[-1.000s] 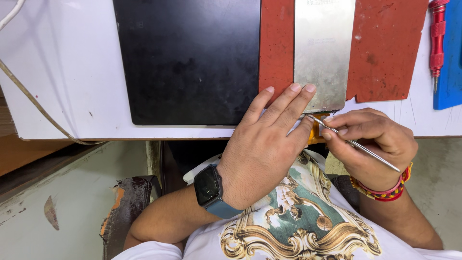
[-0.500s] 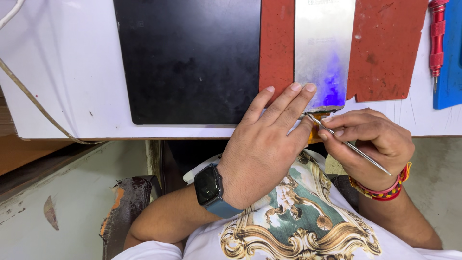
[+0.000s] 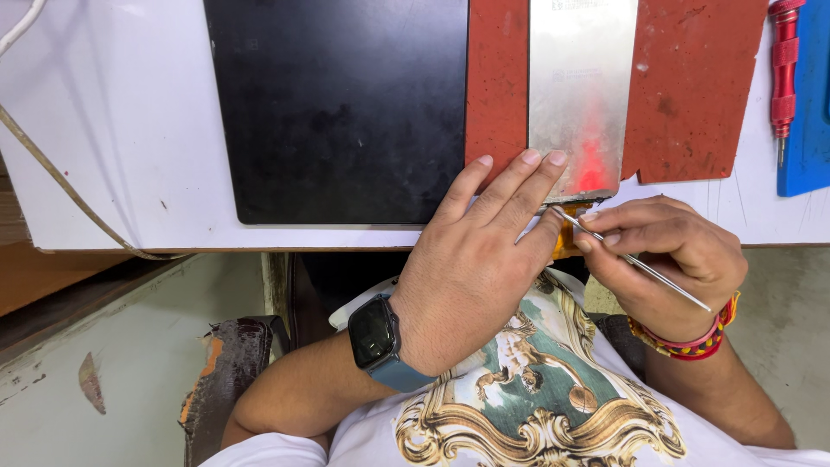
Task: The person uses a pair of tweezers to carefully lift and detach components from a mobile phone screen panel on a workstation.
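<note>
Silver panel lies on a red mat at the white table's near edge, top cut off, an orange strip at its near end mostly hidden. Left hand presses flat, fingers spread; right hand pinches a thin metal tool. Black pad left, red screwdriver right.

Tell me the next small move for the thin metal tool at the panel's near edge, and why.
Probably ease the thin metal tool slightly further under the orange flex strip. Its tip already sits at the silver panel's near edge, the right hand pinches it like a pen, and the left hand presses the panel down.
</note>
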